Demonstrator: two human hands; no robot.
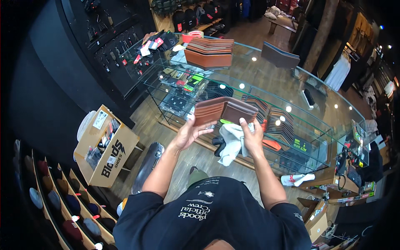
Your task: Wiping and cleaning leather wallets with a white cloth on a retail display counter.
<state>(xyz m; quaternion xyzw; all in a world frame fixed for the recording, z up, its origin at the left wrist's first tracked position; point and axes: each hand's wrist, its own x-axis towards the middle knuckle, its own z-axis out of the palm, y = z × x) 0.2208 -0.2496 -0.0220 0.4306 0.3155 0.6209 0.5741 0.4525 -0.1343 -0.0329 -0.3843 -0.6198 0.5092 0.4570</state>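
An opened brown leather wallet [241, 111] with card slots is held up in front of me, above the near side of the glass display case. My right hand [253, 139] grips its right half, thumb on the near face. A white cloth [231, 141] hangs bunched from that same hand, below the wallet. My left hand [188, 134] is at the wallet's lower left corner, its fingers stretched out and apart. Whether its thumb presses on the leather I cannot tell.
On the glass case [250, 89] stand a row of nested brown wallets [208, 53] and a dark wallet [280, 55]. More wallets [278, 127] fill the shelf inside. A cardboard box [118, 160] with small goods stands left, near a cap rack [68, 204]. White rolled cloth [298, 179] lies right.
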